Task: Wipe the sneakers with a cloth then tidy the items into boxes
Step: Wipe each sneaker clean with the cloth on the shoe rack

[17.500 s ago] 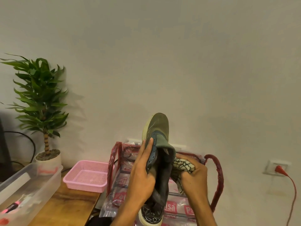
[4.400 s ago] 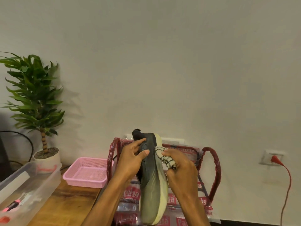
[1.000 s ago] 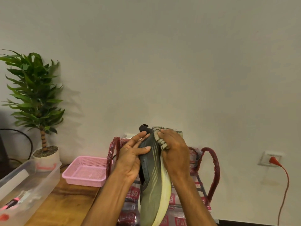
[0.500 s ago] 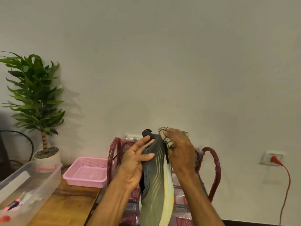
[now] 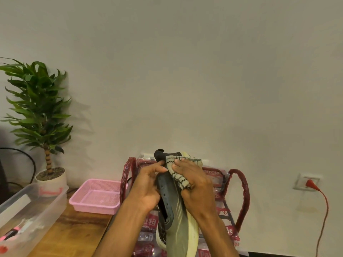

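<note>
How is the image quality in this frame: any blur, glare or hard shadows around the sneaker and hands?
Head view: dim, warm, even light with no glare. The plant throws a soft shadow rightward on the wall. The sneaker, cloth, left hand and right hand are only slightly soft. The frame's bottom edge crops the sneaker, and the box looks hazy.

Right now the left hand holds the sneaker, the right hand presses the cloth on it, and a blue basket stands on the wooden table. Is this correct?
Not quite: the basket is pink, not blue, as the head view shows. The rest is right: the left hand holds the sneaker, the right hand presses the cloth on it, and the basket stands on the wooden table.
</note>
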`<state>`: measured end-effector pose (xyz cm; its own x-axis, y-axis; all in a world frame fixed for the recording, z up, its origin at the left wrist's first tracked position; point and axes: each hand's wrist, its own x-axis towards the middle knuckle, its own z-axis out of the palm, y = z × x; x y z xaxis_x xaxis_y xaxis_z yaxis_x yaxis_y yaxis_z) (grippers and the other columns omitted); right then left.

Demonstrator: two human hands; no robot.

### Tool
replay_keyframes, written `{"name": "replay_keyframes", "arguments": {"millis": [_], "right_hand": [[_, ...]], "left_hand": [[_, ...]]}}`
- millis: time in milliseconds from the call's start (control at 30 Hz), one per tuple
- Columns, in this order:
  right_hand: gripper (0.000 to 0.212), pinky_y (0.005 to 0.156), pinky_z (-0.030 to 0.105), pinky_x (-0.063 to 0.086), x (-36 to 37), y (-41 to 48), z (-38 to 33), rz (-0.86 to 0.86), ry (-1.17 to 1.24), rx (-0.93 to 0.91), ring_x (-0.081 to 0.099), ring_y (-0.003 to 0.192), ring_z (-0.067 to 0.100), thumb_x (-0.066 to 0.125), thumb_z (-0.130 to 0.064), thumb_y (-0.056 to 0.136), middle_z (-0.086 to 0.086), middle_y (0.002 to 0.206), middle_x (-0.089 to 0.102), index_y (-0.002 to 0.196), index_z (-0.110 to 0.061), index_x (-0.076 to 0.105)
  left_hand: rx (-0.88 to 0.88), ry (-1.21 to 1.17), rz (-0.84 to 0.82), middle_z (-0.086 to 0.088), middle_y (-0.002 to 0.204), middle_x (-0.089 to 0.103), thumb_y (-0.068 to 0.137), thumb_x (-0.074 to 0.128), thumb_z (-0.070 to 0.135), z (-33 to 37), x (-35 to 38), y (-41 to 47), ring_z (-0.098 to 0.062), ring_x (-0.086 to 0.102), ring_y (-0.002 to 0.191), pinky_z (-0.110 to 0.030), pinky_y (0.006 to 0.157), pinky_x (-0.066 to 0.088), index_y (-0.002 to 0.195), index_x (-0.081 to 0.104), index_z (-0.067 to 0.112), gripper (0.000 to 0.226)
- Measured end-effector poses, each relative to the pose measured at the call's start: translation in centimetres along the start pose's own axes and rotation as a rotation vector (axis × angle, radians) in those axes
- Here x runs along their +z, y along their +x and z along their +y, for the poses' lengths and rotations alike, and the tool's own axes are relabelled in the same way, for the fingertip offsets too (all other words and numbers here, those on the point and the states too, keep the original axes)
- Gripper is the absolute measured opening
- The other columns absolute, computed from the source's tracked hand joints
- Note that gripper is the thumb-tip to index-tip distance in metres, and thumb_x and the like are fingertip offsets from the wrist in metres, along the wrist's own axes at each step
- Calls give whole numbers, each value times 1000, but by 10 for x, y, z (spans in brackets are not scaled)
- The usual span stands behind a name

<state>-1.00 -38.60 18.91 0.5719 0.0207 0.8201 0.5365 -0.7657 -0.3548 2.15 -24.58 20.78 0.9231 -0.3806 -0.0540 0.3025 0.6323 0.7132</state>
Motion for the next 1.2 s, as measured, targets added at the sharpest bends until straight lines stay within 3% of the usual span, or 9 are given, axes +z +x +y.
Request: {"name": "replay_keyframes", "arguments": {"millis": [133,300,433,633,700,833,1033,1133,1200], "right_hand": [[78,111,18,31,-2,-9,2,-4,-8,-60,52,124,9,67,25,54,-10,123,63,119,-18,66],[69,108,31,40,-2,-18,1,5,-22,-129,51,125,10,71,20,59,-5,123,63,118,-16,67],[67,102,40,47,-1,-20,2,35,-5,-125,53,123,10,75,19,60,-5,123,63,117,-16,67],[74,100,39,48,-8,-8,9,211,-24,18,56,121,16,69,29,57,-1,120,64,116,-15,65],[70,98,41,49,-13,1,10,217,-19,34,57,119,19,71,26,59,1,120,65,116,-15,66],[65,99,41,49,-12,7,9,156,-38,17,59,118,18,71,24,60,1,117,67,113,-14,70],[66,100,40,47,-7,-4,9,116,-102,-18,58,117,18,71,24,57,2,116,68,111,-13,71],[59,99,38,47,-9,-5,8,145,-71,1,58,115,15,72,21,62,2,114,69,110,-13,71],[56,98,34,46,-11,-5,7,165,-68,5,58,112,14,74,19,63,2,112,69,109,-13,71]], "left_hand": [[36,125,57,-11,84,71,78,67,27,11,6,2,-24,66,71,-35,71,50,90,75,7,25],[-10,356,149,-11,98,75,81,64,59,20,12,6,-28,69,87,-38,79,54,101,73,12,52],[49,422,242,-12,93,75,80,74,46,20,17,7,-29,68,87,-45,86,55,109,69,6,50],[162,488,268,5,55,66,88,71,23,14,13,7,-9,63,48,-22,47,48,99,65,8,19],[201,559,247,4,61,68,90,69,17,12,11,7,-7,64,50,-19,47,48,101,67,10,14],[236,691,214,-10,95,72,89,68,14,6,11,8,-18,71,78,-21,57,51,98,68,18,9],[206,656,176,-12,94,73,89,69,16,7,10,7,-26,71,88,-36,74,57,100,65,11,13],[197,619,147,-12,91,74,82,77,27,9,12,3,-23,73,78,-28,62,56,101,62,9,30],[221,668,139,-11,91,72,82,77,22,10,13,2,-17,72,73,-24,58,54,99,61,10,26]]}}
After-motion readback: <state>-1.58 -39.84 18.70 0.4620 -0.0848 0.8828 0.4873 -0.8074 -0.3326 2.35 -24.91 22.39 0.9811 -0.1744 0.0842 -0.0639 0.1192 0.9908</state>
